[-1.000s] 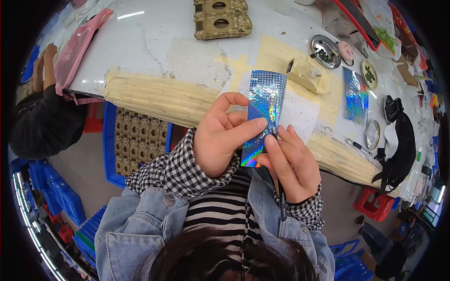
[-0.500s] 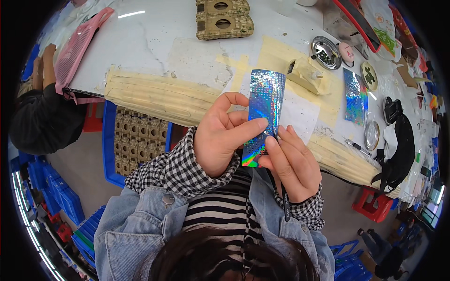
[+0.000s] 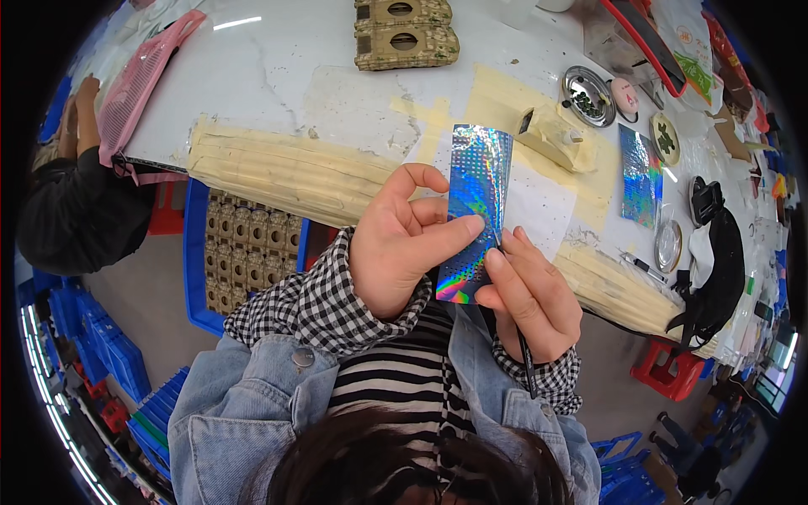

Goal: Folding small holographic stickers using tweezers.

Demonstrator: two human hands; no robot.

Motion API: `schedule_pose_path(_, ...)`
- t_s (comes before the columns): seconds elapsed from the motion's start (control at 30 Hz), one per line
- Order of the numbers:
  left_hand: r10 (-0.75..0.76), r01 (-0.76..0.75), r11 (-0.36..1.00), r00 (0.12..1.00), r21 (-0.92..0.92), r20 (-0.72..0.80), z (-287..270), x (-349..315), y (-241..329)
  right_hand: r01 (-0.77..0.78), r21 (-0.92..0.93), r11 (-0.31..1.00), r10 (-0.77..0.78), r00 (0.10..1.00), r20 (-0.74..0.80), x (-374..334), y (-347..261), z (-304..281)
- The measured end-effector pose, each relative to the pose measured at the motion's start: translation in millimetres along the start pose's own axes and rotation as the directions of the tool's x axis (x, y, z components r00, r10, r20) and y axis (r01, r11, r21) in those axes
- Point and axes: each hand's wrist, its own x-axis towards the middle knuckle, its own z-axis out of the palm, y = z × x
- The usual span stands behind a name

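Observation:
In front of my chest, above the table edge, my left hand [image 3: 391, 248] grips a shiny holographic sticker sheet [image 3: 480, 164] with rows of small marks. The thumb lies across its face, and the other fingers are partly behind it. My right hand [image 3: 539, 299] is closed on slim black tweezers [image 3: 526, 362], whose tail extends down toward my sleeve. Their tip meets the sheet's right edge near my left thumb. Whether a sticker is pinched at the tip is too small to tell. Beyond the sheet stands a tape-wrapped block [image 3: 555, 139] with a peg.
Two camouflage-patterned casings [image 3: 408, 46] lie at the far middle. Right are a round metal dish [image 3: 589, 94] of small dark pieces, another holographic sheet [image 3: 641, 181] and a black strap bundle [image 3: 720, 269]. Below left, a blue crate [image 3: 195, 252] holds casings. A person's dark sleeve [image 3: 80, 215] shows left.
My right hand has shifted slightly right and turned, so the tweezers now show their narrow side. The sheet has tilted a little, changing its reflections. My left hand keeps its hold.

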Motion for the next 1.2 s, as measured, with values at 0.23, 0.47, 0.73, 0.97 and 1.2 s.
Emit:
schedule_pose_path(0.23, 0.018, -0.019, 0.997, 1.0, 0.069, 0.01, 2.3, -1.4, 2.1, -0.01, 0.001, 1.0, 0.01, 1.0, 0.009, -0.3, -0.1, 0.2)
schedule_pose_path(0.47, 0.033, -0.036, 0.99, 0.999, 0.139, 0.022, 2.4, -2.5, 3.4, -0.009, -0.005, 1.0, 0.009, 1.0, 0.017, 0.6, -1.8, 0.4)
schedule_pose_path(0.73, 0.045, -0.05, 0.982, 0.998, 0.184, 0.033, 2.6, -3.6, 4.7, -0.039, 0.065, 0.997, 0.037, 0.999, 0.031, 2.0, -1.6, -2.2)
schedule_pose_path(0.97, 0.034, -0.036, 0.979, 0.999, 0.201, 0.012, 5.4, -3.6, 7.1, -0.116, 0.062, 0.991, 0.117, 0.993, -0.005, -1.1, -4.8, -3.3)
schedule_pose_path(1.2, 0.075, -0.076, 0.965, 0.997, 0.252, 0.012, 8.2, -4.2, 6.2, -0.126, 0.031, 0.991, 0.127, 0.991, -0.032, 0.4, -7.5, -5.5)
